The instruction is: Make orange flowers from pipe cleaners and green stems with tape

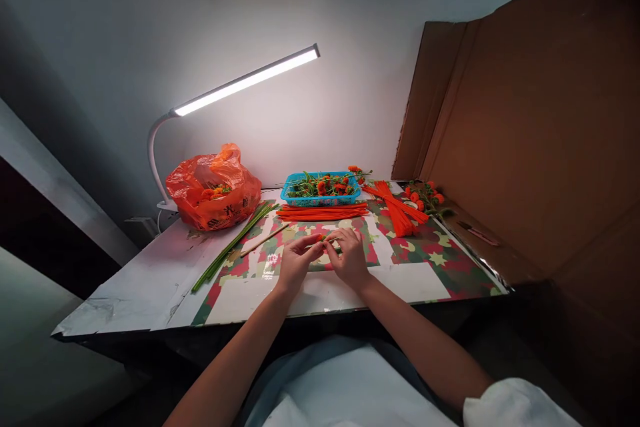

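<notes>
Near the middle of the table, my left hand (pixel 296 263) and my right hand (pixel 349 259) meet at the fingertips. Between them is a small orange flower piece (pixel 321 237) with a bit of green at it; the fingers of both hands are pinched on it. Just beyond the hands lies a bundle of orange strips (pixel 323 213). Behind that stands a blue basket (pixel 320 201) holding orange flowers with green stems. A thin wooden stick (pixel 264 240) lies left of my left hand, beside long green stems (pixel 230 250).
An orange plastic bag (pixel 215 193) with flowers stands at the back left by a lit lamp (pixel 247 80). Crossed orange strips (pixel 397 210) and more flowers (pixel 423 197) lie at the right. A cutter (pixel 479 233) rests near a tall cardboard sheet (pixel 540 127).
</notes>
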Motion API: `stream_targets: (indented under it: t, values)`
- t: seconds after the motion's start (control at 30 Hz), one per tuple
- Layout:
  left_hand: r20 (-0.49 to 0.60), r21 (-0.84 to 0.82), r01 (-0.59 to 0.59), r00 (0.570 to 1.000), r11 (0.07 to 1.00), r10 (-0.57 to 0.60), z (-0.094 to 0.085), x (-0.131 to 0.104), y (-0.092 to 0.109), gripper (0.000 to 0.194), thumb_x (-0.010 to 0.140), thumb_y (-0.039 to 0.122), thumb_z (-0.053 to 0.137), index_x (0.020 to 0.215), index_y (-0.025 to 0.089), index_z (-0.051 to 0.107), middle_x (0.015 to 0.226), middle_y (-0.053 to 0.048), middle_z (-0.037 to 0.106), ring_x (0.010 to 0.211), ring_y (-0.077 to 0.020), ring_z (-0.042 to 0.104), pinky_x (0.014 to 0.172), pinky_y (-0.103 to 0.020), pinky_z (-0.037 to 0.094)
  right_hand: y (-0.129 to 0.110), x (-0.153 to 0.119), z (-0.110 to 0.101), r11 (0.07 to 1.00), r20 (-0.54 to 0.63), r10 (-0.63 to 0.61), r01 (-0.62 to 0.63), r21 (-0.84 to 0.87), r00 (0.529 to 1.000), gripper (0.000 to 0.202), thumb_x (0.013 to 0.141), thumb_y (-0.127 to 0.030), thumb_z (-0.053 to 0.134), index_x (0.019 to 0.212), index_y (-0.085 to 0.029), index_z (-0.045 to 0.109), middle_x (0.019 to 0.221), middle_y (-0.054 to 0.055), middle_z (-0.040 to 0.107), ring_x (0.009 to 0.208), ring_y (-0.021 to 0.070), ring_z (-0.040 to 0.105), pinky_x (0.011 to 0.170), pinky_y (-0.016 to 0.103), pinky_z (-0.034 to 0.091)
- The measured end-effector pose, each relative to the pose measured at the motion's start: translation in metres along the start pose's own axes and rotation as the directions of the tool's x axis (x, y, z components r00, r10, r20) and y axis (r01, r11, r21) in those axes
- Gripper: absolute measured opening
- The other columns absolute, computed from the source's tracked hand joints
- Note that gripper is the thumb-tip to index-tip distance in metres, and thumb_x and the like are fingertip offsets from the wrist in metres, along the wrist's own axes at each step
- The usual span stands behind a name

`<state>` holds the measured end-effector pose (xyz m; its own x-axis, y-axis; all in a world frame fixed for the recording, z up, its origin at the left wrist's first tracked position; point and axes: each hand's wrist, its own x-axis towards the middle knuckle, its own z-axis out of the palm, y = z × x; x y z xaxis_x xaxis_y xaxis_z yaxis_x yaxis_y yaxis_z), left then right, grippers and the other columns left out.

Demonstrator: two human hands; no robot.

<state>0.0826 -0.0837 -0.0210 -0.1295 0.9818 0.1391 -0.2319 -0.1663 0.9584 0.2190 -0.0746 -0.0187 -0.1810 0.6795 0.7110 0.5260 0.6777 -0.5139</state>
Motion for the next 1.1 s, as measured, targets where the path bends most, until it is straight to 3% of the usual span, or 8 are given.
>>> stream_targets:
  t: [0.1,0.17,0.27,0.33,0.4,0.7,0.9,1.1]
  values:
    - [-0.007,-0.069,0.076,0.997,0.995,-0.077,-0.004,0.004,-0.002,0.044,0.059,0.036,0.079,0.095,0.013,0.07,0.089,-0.011,0.073,0.079,-0.0212,0.069,0.074,-0.033,0.057,0.0,0.0,-0.004,0.998,0.045,-0.006,0.003,0.07,0.999,0.015,0.082,-0.022,0.055,0.096,-0.021,0.061,0.094,0.005,0.063,0.091,0.021,0.054,0.084,0.035,0.034]
    - [-0.01,-0.085,0.124,0.992,0.989,-0.125,-0.006,0.006,-0.002,0.045,0.061,0.036,0.078,0.098,0.013,0.069,0.09,-0.012,0.073,0.078,-0.021,0.07,0.072,-0.032,0.057,0.002,0.0,-0.006,0.989,0.0,0.041,-0.041,0.143,0.999,0.024,0.081,-0.022,0.055,0.105,-0.021,0.059,0.095,0.005,0.062,0.09,0.0203,0.054,0.083,0.035,0.037]
    - [-0.002,-0.078,0.151,0.989,0.985,-0.151,-0.006,0.005,-0.002,0.046,0.062,0.035,0.077,0.101,0.015,0.068,0.091,-0.012,0.073,0.077,-0.0198,0.07,0.071,-0.03,0.056,0.006,0.001,-0.007,0.966,-0.061,0.146,-0.129,0.224,0.987,0.014,0.08,-0.023,0.055,0.093,-0.02,0.061,0.084,0.004,0.061,0.08,0.0186,0.054,0.076,0.032,0.041]
    - [0.017,-0.058,0.119,0.993,0.991,-0.118,-0.006,0.004,-0.002,0.044,0.063,0.037,0.076,0.101,0.016,0.068,0.092,-0.011,0.072,0.079,-0.0195,0.07,0.072,-0.03,0.056,0.007,0.001,-0.006,0.959,-0.012,0.179,-0.171,0.228,0.984,0.008,0.081,-0.026,0.055,0.077,-0.02,0.059,0.077,0.003,0.06,0.073,0.017,0.052,0.071,0.03,0.041]
    - [0.036,-0.019,0.061,0.998,0.998,-0.06,-0.005,0.002,-0.002,0.04,0.065,0.039,0.074,0.097,0.016,0.068,0.094,-0.01,0.072,0.081,-0.0192,0.069,0.074,-0.03,0.056,0.007,0.001,-0.003,0.964,0.058,0.183,-0.191,0.186,0.981,0.016,0.083,-0.028,0.054,0.069,-0.02,0.056,0.072,0.002,0.059,0.068,0.0158,0.051,0.068,0.03,0.039]
    - [0.088,0.212,-0.174,0.983,0.962,0.158,-0.002,-0.002,-0.001,0.032,0.063,0.032,0.077,0.09,0.016,0.07,0.091,-0.008,0.072,0.079,-0.0195,0.068,0.071,-0.029,0.055,0.008,-0.001,0.002,0.984,0.191,0.139,-0.158,0.088,0.972,0.024,0.09,-0.023,0.04,0.068,-0.02,0.051,0.069,0.001,0.057,0.067,0.0146,0.051,0.063,0.026,0.034]
    - [0.093,0.224,-0.281,0.959,0.933,0.267,-0.004,-0.001,-0.005,0.026,0.067,0.032,0.073,0.089,0.017,0.071,0.088,-0.007,0.072,0.077,-0.0186,0.068,0.072,-0.031,0.056,0.008,0.0,0.007,0.951,0.159,0.159,-0.194,0.242,0.974,0.033,0.088,-0.029,0.039,0.056,-0.021,0.039,0.057,-0.001,0.043,0.056,0.0131,0.041,0.055,0.026,0.03]
    - [0.096,0.233,-0.33,0.944,0.915,0.316,-0.003,-0.002,-0.005,0.023,0.068,0.032,0.072,0.087,0.017,0.071,0.089,-0.007,0.072,0.079,-0.0187,0.068,0.074,-0.031,0.056,0.008,0.0,0.011,0.859,0.223,0.251,-0.323,0.397,0.942,0.034,0.086,-0.039,0.041,0.057,-0.02,0.043,0.056,-0.002,0.042,0.054,0.0125,0.04,0.054,0.026,0.031]
